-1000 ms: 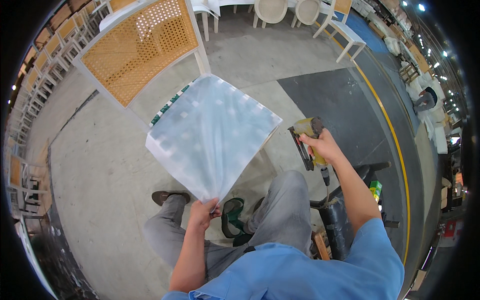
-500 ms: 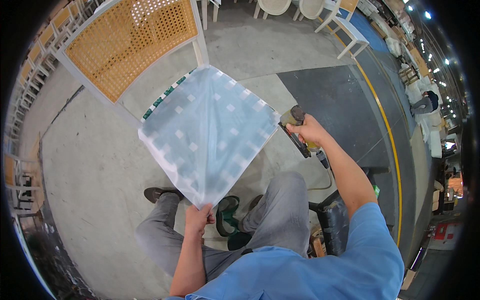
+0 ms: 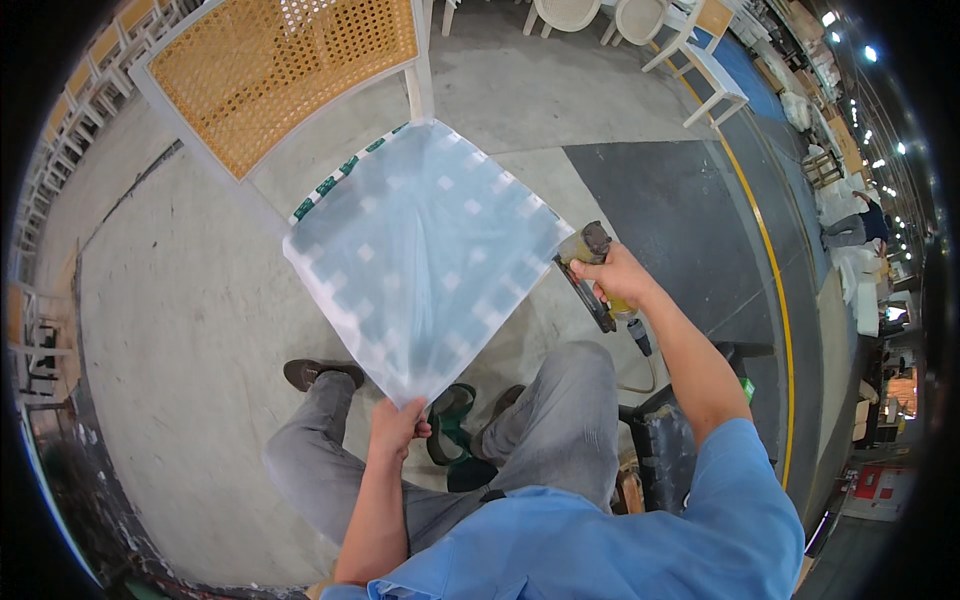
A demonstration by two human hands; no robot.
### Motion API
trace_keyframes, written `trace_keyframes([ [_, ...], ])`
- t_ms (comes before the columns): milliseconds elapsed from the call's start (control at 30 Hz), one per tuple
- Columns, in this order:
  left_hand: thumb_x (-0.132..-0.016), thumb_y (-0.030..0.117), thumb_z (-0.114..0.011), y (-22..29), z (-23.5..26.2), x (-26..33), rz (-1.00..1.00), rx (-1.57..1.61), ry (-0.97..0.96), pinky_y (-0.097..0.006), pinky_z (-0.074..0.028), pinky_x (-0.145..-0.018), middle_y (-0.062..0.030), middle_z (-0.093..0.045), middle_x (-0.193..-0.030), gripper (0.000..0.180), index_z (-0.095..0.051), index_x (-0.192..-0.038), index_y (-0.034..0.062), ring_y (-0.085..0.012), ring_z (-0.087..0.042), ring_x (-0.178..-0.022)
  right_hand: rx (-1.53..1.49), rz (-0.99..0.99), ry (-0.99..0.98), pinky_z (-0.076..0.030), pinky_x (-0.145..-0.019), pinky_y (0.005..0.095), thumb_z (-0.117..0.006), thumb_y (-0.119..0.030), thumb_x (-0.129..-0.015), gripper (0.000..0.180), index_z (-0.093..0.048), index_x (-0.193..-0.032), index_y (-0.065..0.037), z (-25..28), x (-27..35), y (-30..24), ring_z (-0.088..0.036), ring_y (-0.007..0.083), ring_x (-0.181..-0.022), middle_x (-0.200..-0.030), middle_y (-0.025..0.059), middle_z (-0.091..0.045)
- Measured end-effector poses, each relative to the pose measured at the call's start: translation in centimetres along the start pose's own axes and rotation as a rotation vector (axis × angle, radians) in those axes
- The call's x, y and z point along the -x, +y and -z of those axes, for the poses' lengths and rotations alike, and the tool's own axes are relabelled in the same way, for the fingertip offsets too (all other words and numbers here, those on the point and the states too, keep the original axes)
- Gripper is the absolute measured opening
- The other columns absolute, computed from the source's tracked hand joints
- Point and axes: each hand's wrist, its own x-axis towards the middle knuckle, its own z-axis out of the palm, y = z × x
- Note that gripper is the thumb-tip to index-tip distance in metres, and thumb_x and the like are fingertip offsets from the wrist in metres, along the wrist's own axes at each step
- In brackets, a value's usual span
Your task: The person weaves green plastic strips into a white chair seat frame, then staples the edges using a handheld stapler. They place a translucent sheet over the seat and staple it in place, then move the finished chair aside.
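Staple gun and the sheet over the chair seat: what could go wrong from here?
The translucent sheet, pinched by the left hand at its near corner, shows creases up the middle; uneven pull might leave wrinkles. The staple gun in the right hand is at or near the sheet's right corner, so a slip could tear it. Its hose hangs beside the right knee and might snag.

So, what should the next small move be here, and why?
I'd probably press the staple gun onto the right corner of the chair seat: the right hand holds it at that corner, though contact can't be told, and the left hand grips the near corner of the thin white cloth laid over the seat, creased toward that hand.
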Motion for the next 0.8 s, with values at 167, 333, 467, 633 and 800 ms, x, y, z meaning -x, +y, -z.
trace_keyframes([
  [167,-0.094,0.014,-0.07,0.1,-0.5,0.0,-0.021,-0.006,-0.002,-0.033,-0.055,-0.05,-0.007,-0.062,-0.073,0.02,-0.064,-0.1,-0.0038,-0.0175,-0.063,-0.054,0.08,0.002,-0.02,-0.046,-0.05,0.0307,-0.08,-0.03,-0.092,0.032,-0.068,-0.103,-0.003,-0.9,0.5,0.7,-0.054,0.0121,-0.052,-0.075,0.0025,-0.066],
  [333,-0.094,0.014,-0.069,0.1,-0.4,0.0,-0.02,0.016,0.024,-0.033,-0.055,-0.05,-0.0069,-0.063,-0.073,0.018,-0.064,-0.098,-0.0034,-0.0172,-0.062,-0.053,0.064,0.021,-0.024,-0.045,-0.049,0.0308,-0.081,-0.029,-0.092,0.032,-0.068,-0.104,-0.002,-2.0,0.3,0.4,-0.054,0.0119,-0.052,-0.071,0.0017,-0.062],
  [467,-0.094,0.013,-0.07,0.0,-0.3,-0.2,-0.016,0.006,0.008,-0.033,-0.055,-0.051,-0.0063,-0.062,-0.072,0.017,-0.064,-0.096,-0.0026,-0.0169,-0.063,-0.054,0.124,-0.016,-0.024,-0.044,-0.048,0.0301,-0.082,-0.028,-0.09,0.032,-0.067,-0.103,-0.002,-2.0,0.1,0.6,-0.055,0.012,-0.052,-0.071,0.0021,-0.062],
  [633,-0.094,0.014,-0.069,0.2,0.1,0.1,-0.013,0.011,0.044,-0.033,-0.055,-0.052,-0.006,-0.062,-0.072,0.017,-0.064,-0.095,-0.0018,-0.0167,-0.063,-0.055,0.193,-0.001,-0.025,-0.045,-0.048,0.0294,-0.082,-0.027,-0.09,0.032,-0.067,-0.103,-0.003,-3.3,1.2,-1.1,-0.055,0.0119,-0.052,-0.073,0.0023,-0.062],
  [800,-0.093,0.015,-0.071,0.2,0.0,-0.2,-0.017,-0.001,0.007,-0.034,-0.057,-0.052,-0.0065,-0.062,-0.074,0.02,-0.065,-0.099,-0.0026,-0.0177,-0.064,-0.055,0.061,-0.005,-0.065,-0.046,-0.049,0.03,-0.083,-0.028,-0.089,0.035,-0.067,-0.106,-0.002,-4.6,2.4,0.0,-0.056,0.012,-0.053,-0.077,0.0028,-0.064],
])
